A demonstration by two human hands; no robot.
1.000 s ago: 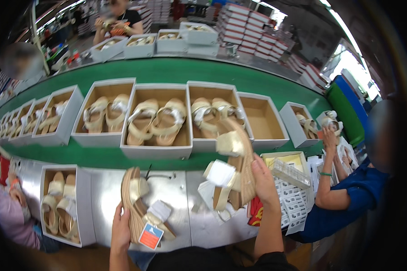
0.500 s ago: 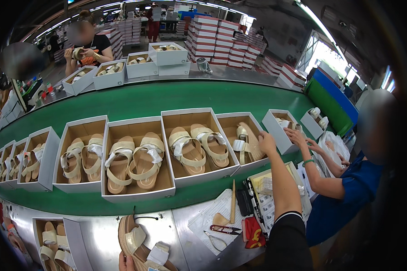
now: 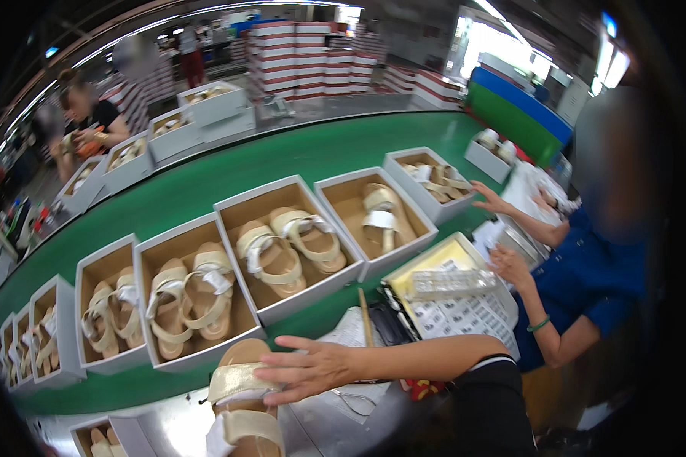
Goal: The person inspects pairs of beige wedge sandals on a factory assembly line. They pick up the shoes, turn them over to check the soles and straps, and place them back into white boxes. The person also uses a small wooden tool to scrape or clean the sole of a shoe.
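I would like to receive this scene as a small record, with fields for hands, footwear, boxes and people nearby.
Right hand: fingers spread, over the upper strap of a sandal
Left hand: not in view
Sandal: gold straps, white wrapping, at lower edge
One-sandal box: white, open, holds a single sandal
Surface under box: green
Person at right: blue top, both hands visible

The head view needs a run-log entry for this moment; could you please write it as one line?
right hand: spread over sandal | left hand: not in view | single-sandal box: on green surface
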